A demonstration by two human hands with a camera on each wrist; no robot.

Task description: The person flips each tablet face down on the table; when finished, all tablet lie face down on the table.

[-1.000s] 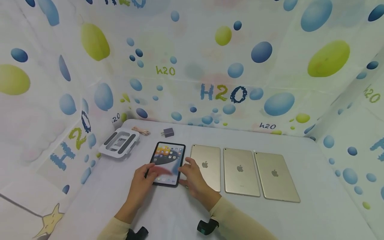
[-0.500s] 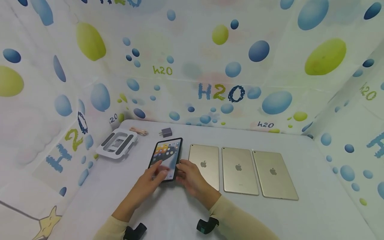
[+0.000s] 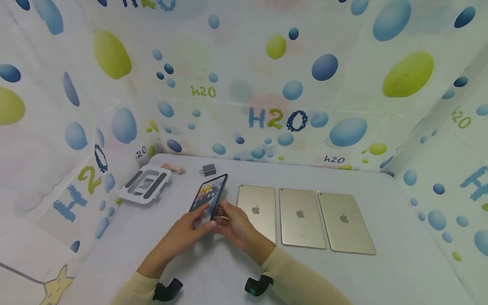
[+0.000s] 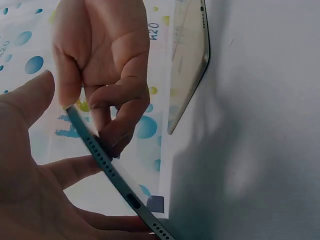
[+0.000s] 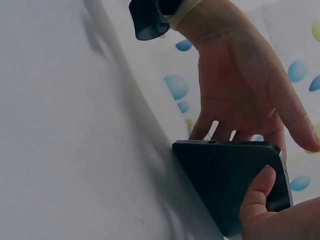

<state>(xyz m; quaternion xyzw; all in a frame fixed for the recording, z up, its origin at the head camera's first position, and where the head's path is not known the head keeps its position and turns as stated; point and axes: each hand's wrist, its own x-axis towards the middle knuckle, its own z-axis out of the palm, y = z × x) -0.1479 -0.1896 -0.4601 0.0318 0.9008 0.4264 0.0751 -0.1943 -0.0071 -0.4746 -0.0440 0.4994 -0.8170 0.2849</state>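
A tablet point(image 3: 206, 195) with a lit screen and dark frame stands tilted in the head view, its right side raised. My right hand point(image 3: 241, 228) grips its right edge, as the left wrist view shows, with thumb and fingers pinching the tablet point(image 4: 111, 172) near a corner. Against the dark back of the tablet point(image 5: 220, 172) lies a digit of the right hand point(image 5: 282, 222). My left hand point(image 3: 179, 235) has its fingers extended over the screen; its thumb point(image 4: 37, 95) is apart from the edge. Some left fingers are hidden behind the tablet in the right wrist view.
Gold tablets lie face down in a row on the right: one point(image 3: 253, 212), another point(image 3: 303, 224) and a third point(image 3: 345, 228). Further back are a dark charger plug point(image 3: 208, 170), a coiled beige cable point(image 3: 173, 168) and a white plastic frame with grey strips point(image 3: 146, 184).
The tablet's right edge has risen from near flat to a steep tilt, the right hand lifting it. The left hand has slid from the tablet's left edge onto the screen side.
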